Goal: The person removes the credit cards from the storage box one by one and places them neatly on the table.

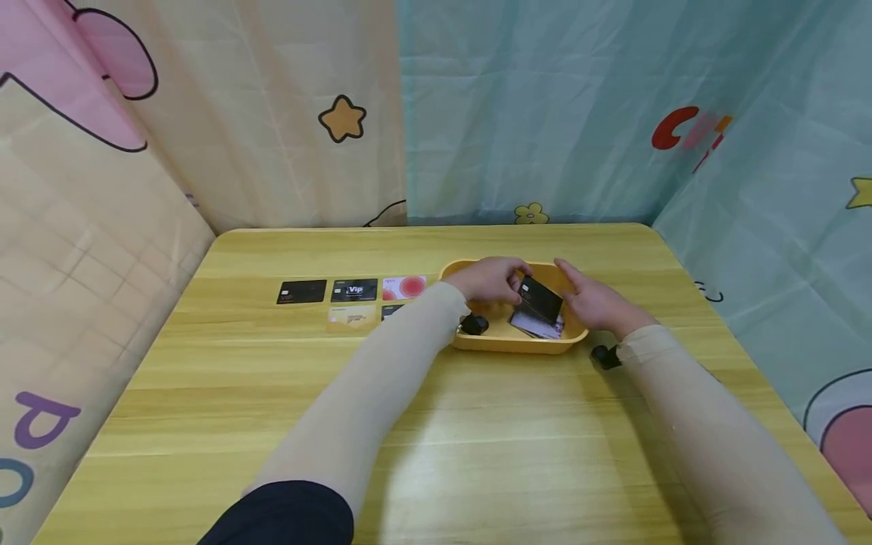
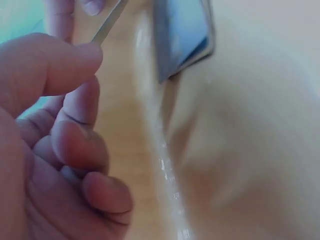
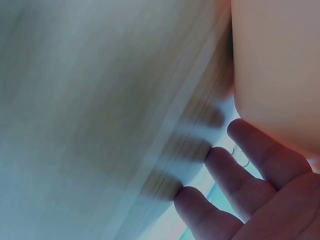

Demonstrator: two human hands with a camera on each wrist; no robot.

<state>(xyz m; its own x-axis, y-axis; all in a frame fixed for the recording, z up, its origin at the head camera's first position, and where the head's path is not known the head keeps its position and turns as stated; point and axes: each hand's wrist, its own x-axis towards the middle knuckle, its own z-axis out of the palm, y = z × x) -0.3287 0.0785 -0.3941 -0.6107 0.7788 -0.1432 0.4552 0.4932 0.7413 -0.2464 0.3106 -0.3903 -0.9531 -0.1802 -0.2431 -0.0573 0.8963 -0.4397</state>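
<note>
A black card (image 1: 541, 300) is pinched between the thumb and fingers of my left hand (image 1: 492, 278), tilted above the yellow tray (image 1: 521, 345). In the left wrist view the thumb presses on the card's thin edge (image 2: 107, 24), and the other fingers are loosely curled. Below it in the tray lies a small stack of cards (image 1: 536, 325). My right hand (image 1: 599, 303) is at the tray's right rim. In the right wrist view its nearly straight fingers (image 3: 235, 177) lie beside the tray's outer wall (image 3: 277, 65); its thumb is out of sight there.
Left of the tray several cards lie in two rows: a black card (image 1: 301, 291), a dark Vip card (image 1: 354, 290), a pink-red card (image 1: 404, 288) and a yellow card (image 1: 351, 317). Another dark card (image 1: 390, 309) is partly hidden by my left sleeve. Printed curtains stand behind the wooden table (image 1: 477, 446).
</note>
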